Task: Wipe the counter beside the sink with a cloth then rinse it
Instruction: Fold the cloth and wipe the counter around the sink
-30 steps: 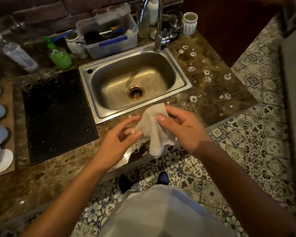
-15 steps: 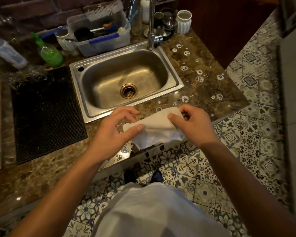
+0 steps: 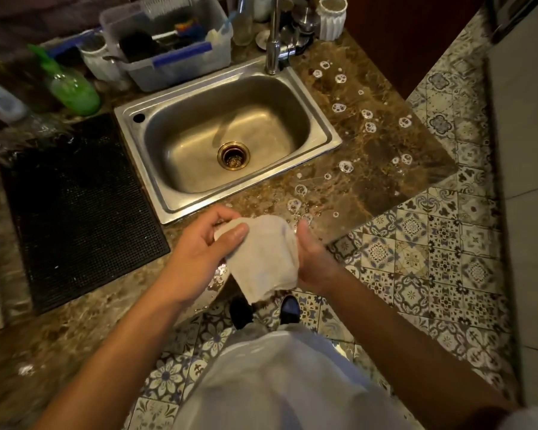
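Note:
A pale cloth (image 3: 263, 257) hangs folded between both hands at the counter's front edge, just below the steel sink (image 3: 323, 131). My left hand (image 3: 196, 252) pinches its upper left corner between thumb and fingers. My right hand (image 3: 312, 262) lies under the cloth's right side, fingers hidden behind the fabric. The brown marble counter (image 3: 382, 150) to the right of the sink carries several rings of white foam. The tap (image 3: 273, 41) stands behind the basin; no water runs.
A black mat (image 3: 78, 206) covers the counter left of the sink. Behind it stand a green bottle (image 3: 70, 88), a clear tub of brushes (image 3: 168, 48) and a white ribbed cup (image 3: 332, 15). Patterned floor tiles (image 3: 432, 259) lie to the right.
The cloth has gone from stretched flat between both hands to folded and hanging lower; my right hand has turned under it. The view has shifted slightly.

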The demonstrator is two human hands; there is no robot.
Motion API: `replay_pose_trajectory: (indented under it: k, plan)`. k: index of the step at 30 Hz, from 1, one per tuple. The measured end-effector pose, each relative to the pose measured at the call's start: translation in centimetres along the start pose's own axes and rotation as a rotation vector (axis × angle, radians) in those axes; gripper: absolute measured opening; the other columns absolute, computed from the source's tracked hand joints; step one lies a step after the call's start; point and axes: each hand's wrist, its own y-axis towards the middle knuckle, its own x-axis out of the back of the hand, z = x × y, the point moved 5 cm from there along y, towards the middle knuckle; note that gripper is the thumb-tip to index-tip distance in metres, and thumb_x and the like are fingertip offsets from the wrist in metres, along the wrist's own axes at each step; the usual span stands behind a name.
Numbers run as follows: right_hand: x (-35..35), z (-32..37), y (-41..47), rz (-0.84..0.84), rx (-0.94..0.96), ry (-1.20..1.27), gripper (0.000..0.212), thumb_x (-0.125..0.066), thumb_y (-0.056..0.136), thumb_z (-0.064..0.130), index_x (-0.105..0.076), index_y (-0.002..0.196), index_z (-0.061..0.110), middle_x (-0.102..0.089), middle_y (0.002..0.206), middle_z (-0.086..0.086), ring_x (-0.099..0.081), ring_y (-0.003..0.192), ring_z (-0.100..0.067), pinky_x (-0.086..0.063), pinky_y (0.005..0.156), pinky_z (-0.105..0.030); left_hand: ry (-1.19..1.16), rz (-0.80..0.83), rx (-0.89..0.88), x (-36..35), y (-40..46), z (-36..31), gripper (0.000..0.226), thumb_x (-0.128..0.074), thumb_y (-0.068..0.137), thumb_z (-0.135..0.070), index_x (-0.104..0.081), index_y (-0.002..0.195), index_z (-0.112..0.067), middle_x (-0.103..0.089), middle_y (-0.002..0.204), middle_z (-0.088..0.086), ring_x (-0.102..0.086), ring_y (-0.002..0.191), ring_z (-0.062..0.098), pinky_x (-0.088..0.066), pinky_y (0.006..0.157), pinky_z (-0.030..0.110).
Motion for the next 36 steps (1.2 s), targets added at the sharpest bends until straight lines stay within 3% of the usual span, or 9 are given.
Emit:
replay_pose_trajectory:
  k: [5,8,11,17,21,26,32,34,36]
  plan:
    - [0.0,-0.8,1.3,-0.129,0.135,-0.039,0.061,-0.089,0.070,0.032,-0.067,0.124,0.016,-0.076,0.119,-0.011,-0.073,0.112,-0.031,-0.062,0.084,-0.040,0.468,-0.142,-0.195,4.1,-1.2,0.2,0.005,-0.071,0.096,-0.036,-0.069,0.100,-0.035,-0.070,0.092,-0.022,-0.064,0.078,-0.001,-0.046,0.063,0.012]
    - [0.2,-0.5,0.8,-0.104,0.195,-0.046,0.052,-0.097,0.061,0.040,-0.079,0.108,0.025,-0.080,0.109,-0.004,-0.077,0.102,-0.024,-0.063,0.077,-0.036,0.495,-0.229,-0.187,5.9,-1.1,1.3,0.005,-0.072,0.095,-0.036,-0.071,0.100,-0.038,-0.070,0.093,-0.031,-0.065,0.083,-0.003,-0.047,0.068,0.012]
    - [0.5,-0.5,0.7,-0.138,0.191,0.070,0.080,-0.101,0.046,0.051,-0.072,0.110,0.013,-0.081,0.100,-0.006,-0.078,0.095,-0.025,-0.064,0.074,-0.040,0.368,-0.186,-0.135,6.3,-0.5,2.7,0.013,-0.074,0.095,-0.031,-0.073,0.097,-0.044,-0.073,0.092,-0.024,-0.067,0.079,0.000,-0.053,0.070,0.021]
    - [-2.6,-1.4,1.9,0.077,0.143,0.120,0.055,-0.093,0.068,0.039,-0.080,0.114,0.015,-0.077,0.114,-0.011,-0.074,0.105,-0.026,-0.062,0.088,-0.042,0.204,-0.141,-0.137,6.1,0.0,3.8,0.016,-0.074,0.095,-0.021,-0.074,0.096,-0.037,-0.074,0.087,-0.019,-0.065,0.073,-0.003,-0.051,0.068,0.015]
    - [-2.6,-1.7,2.7,-0.095,0.004,-0.002,0.062,-0.084,0.078,0.031,-0.064,0.133,0.009,-0.072,0.125,-0.020,-0.071,0.112,-0.036,-0.059,0.091,-0.047,0.218,-0.175,-0.129,7.0,0.1,3.8,0.012,-0.072,0.096,-0.019,-0.072,0.097,-0.031,-0.072,0.084,-0.022,-0.064,0.077,-0.003,-0.049,0.073,0.015]
    - [-3.0,1.4,1.8,-0.238,0.232,-0.380,0.015,-0.067,0.096,0.042,-0.077,0.107,0.044,-0.079,0.109,0.011,-0.076,0.101,-0.018,-0.060,0.072,-0.022,0.342,-0.270,-0.112,8.2,-0.3,4.2,0.008,-0.073,0.096,-0.029,-0.072,0.098,-0.037,-0.073,0.088,-0.023,-0.065,0.080,-0.002,-0.054,0.073,0.023]
    - [-4.1,1.8,2.0,-0.115,0.155,-0.487,0.039,-0.073,0.080,0.070,-0.073,0.114,0.051,-0.077,0.116,0.013,-0.074,0.106,-0.009,-0.063,0.080,-0.033,0.356,-0.405,-0.123,9.6,-0.2,5.5,0.007,-0.075,0.095,-0.032,-0.073,0.098,-0.038,-0.074,0.088,-0.021,-0.067,0.081,-0.002,-0.055,0.073,0.022]
    - [-4.2,0.9,2.5,-0.054,0.099,-0.431,0.029,-0.075,0.085,0.057,-0.076,0.111,0.044,-0.078,0.117,0.002,-0.074,0.111,-0.023,-0.061,0.093,-0.049,0.330,-0.424,-0.102,9.9,-0.5,6.5,0.014,-0.075,0.094,-0.031,-0.072,0.095,-0.045,-0.074,0.089,-0.027,-0.067,0.083,-0.005,-0.053,0.074,0.017]
    - [-4.4,0.1,2.9,-0.028,0.069,-0.353,0.017,-0.073,0.092,0.034,-0.080,0.107,0.037,-0.079,0.113,-0.002,-0.074,0.110,-0.026,-0.061,0.091,-0.041,0.308,-0.441,-0.082,10.0,-0.8,7.4,0.018,-0.076,0.094,-0.029,-0.071,0.095,-0.046,-0.073,0.092,-0.031,-0.067,0.086,-0.007,-0.052,0.077,0.014]
